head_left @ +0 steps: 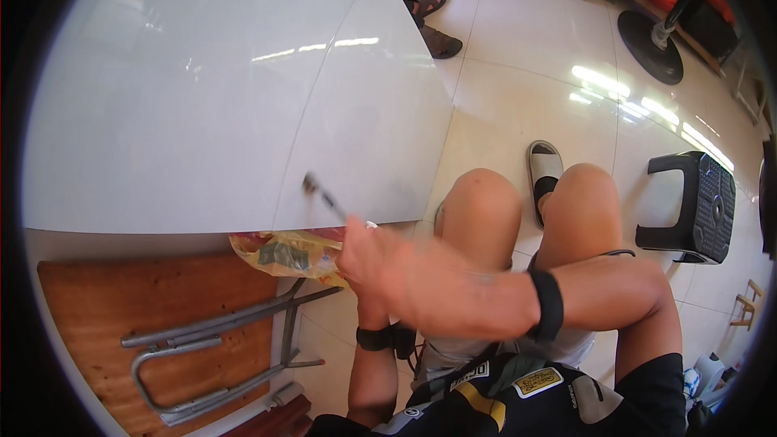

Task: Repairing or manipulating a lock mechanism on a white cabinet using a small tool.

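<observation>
Worktop [202, 113]: white, glossy, far and left of the hands. Left and far parts run to the picture's dark rim.

Bag [271, 259]: yellow, printed, below the worktop's near edge. Looks thin, soft and light. Top hidden by that edge; contents not made out.

Right hand [366, 259]: at the worktop's near edge. Fingers drawn in narrow, holding the tool [328, 199]; blur hides how each one lies.

Left hand [368, 307]: mostly behind the right hand. Cannot tell whether its fingers are spread or closed, or hold anything.

Tool: in the right hand, slim dark shaft slanting far and left, small head above the worktop. Probably light, stiff along the shaft, not obviously fragile; slipperiness uncertain. Best held by the shaft, back from the head. Grip end covered; head blurred, its material and any contact with the worktop unclear.

White bit [371, 225]: beside the right hand; kind unclear.
</observation>
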Demonstrator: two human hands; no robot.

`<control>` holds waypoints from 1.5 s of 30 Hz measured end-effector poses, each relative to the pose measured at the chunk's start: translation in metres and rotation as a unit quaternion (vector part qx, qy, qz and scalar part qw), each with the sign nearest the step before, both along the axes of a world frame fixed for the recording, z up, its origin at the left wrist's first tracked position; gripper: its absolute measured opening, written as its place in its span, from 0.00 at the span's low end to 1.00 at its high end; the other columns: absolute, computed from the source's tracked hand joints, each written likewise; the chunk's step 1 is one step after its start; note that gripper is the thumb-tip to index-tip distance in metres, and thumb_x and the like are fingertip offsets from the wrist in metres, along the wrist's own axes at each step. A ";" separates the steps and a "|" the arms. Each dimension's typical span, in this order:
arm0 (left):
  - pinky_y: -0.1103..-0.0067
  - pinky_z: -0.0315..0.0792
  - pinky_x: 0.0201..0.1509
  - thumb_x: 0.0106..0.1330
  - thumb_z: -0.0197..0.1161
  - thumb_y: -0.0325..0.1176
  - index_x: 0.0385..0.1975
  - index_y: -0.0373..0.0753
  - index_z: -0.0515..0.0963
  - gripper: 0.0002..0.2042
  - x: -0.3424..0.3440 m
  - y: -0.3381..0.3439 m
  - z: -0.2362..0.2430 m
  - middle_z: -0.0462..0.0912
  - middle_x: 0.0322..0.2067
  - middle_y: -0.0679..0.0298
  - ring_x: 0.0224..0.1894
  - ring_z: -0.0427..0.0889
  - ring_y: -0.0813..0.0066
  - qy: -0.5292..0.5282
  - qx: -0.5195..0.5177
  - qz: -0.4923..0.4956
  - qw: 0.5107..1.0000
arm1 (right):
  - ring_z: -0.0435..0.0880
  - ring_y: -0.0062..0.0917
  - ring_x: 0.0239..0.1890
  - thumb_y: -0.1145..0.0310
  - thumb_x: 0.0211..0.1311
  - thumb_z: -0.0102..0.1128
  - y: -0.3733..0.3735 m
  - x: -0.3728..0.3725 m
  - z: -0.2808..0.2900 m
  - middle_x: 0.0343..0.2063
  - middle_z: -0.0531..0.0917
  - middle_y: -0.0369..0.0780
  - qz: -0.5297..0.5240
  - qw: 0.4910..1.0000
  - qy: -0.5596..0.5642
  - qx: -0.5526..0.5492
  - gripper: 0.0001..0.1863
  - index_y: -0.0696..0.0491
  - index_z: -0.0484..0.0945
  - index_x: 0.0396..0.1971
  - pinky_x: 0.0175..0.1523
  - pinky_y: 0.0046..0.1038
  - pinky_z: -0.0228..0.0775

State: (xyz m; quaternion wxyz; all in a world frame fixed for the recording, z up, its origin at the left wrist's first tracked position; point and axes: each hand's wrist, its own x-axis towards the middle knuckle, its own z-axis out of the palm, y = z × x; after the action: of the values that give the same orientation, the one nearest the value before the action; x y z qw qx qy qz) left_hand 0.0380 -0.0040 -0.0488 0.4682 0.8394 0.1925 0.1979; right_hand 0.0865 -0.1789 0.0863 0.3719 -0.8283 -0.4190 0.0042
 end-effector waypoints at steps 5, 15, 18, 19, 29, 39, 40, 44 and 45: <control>0.84 0.72 0.29 0.68 0.65 0.25 0.31 0.33 0.74 0.06 0.004 0.011 -0.003 0.82 0.25 0.64 0.27 0.78 0.85 -0.144 0.034 0.033 0.988 | 0.81 0.47 0.29 0.77 0.56 0.56 0.009 -0.001 -0.003 0.30 0.78 0.56 0.078 0.989 0.120 0.047 0.24 0.71 0.62 0.50 0.32 0.42 0.74; 0.82 0.77 0.28 0.69 0.62 0.24 0.38 0.28 0.74 0.06 0.049 -0.005 0.020 0.83 0.29 0.54 0.23 0.80 0.78 -0.178 0.069 0.029 0.981 | 0.83 0.47 0.23 0.72 0.52 0.62 0.006 0.029 -0.011 0.18 0.80 0.52 -0.085 0.984 0.085 0.134 0.15 0.68 0.72 0.34 0.27 0.37 0.76; 0.81 0.78 0.29 0.69 0.61 0.24 0.39 0.27 0.74 0.06 0.052 -0.016 0.023 0.83 0.31 0.53 0.25 0.80 0.76 -0.125 0.032 0.004 0.992 | 0.82 0.48 0.22 0.77 0.49 0.61 0.002 0.040 -0.020 0.18 0.79 0.56 -0.117 0.970 0.006 0.211 0.14 0.71 0.71 0.33 0.25 0.39 0.74; 0.80 0.78 0.31 0.69 0.61 0.23 0.40 0.27 0.74 0.06 0.050 -0.018 0.025 0.82 0.32 0.53 0.26 0.80 0.75 -0.056 -0.106 0.019 0.993 | 0.82 0.48 0.22 0.77 0.49 0.61 0.000 0.051 -0.018 0.18 0.79 0.56 -0.123 0.970 0.006 0.212 0.14 0.71 0.71 0.33 0.25 0.39 0.74; 0.84 0.73 0.32 0.64 0.65 0.20 0.40 0.32 0.74 0.08 0.037 -0.008 0.004 0.82 0.29 0.59 0.28 0.81 0.78 -0.092 -0.024 -0.043 0.995 | 0.84 0.48 0.26 0.79 0.48 0.57 -0.002 0.054 -0.024 0.21 0.79 0.56 -0.092 0.981 0.072 0.153 0.28 0.81 0.66 0.49 0.28 0.41 0.76; 0.81 0.77 0.32 0.67 0.64 0.25 0.38 0.28 0.75 0.07 0.056 -0.023 0.041 0.83 0.29 0.57 0.29 0.80 0.79 -0.212 -0.029 0.072 0.974 | 0.82 0.49 0.22 0.76 0.51 0.57 -0.005 0.065 -0.025 0.17 0.78 0.57 -0.110 0.977 0.052 0.178 0.14 0.75 0.72 0.30 0.27 0.38 0.76; 0.82 0.77 0.36 0.68 0.64 0.25 0.38 0.28 0.74 0.07 0.060 -0.024 0.044 0.83 0.32 0.57 0.32 0.80 0.78 -0.183 -0.024 0.071 0.980 | 0.81 0.54 0.24 0.76 0.51 0.60 -0.006 0.066 -0.026 0.18 0.77 0.55 -0.094 0.980 0.090 0.149 0.15 0.69 0.67 0.35 0.28 0.44 0.73; 0.81 0.78 0.33 0.68 0.63 0.26 0.37 0.27 0.75 0.07 0.080 -0.003 0.030 0.83 0.32 0.55 0.30 0.81 0.77 -0.180 0.051 0.035 0.982 | 0.80 0.53 0.24 0.77 0.54 0.57 0.009 0.046 -0.032 0.17 0.77 0.55 -0.078 0.979 0.046 0.185 0.11 0.66 0.69 0.34 0.28 0.46 0.71; 0.82 0.78 0.38 0.68 0.64 0.26 0.36 0.28 0.74 0.08 0.085 -0.006 0.036 0.83 0.34 0.56 0.34 0.81 0.79 -0.127 0.070 0.019 0.989 | 0.80 0.53 0.24 0.77 0.54 0.57 0.006 0.054 -0.032 0.17 0.77 0.55 -0.074 0.978 0.049 0.188 0.11 0.66 0.69 0.34 0.28 0.46 0.71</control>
State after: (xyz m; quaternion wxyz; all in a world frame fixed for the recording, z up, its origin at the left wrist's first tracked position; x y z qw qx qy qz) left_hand 0.1228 -0.0103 -0.0131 0.4253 0.8343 0.1332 0.3245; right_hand 0.1400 -0.1727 0.0545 0.5401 -0.7714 -0.3308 -0.0616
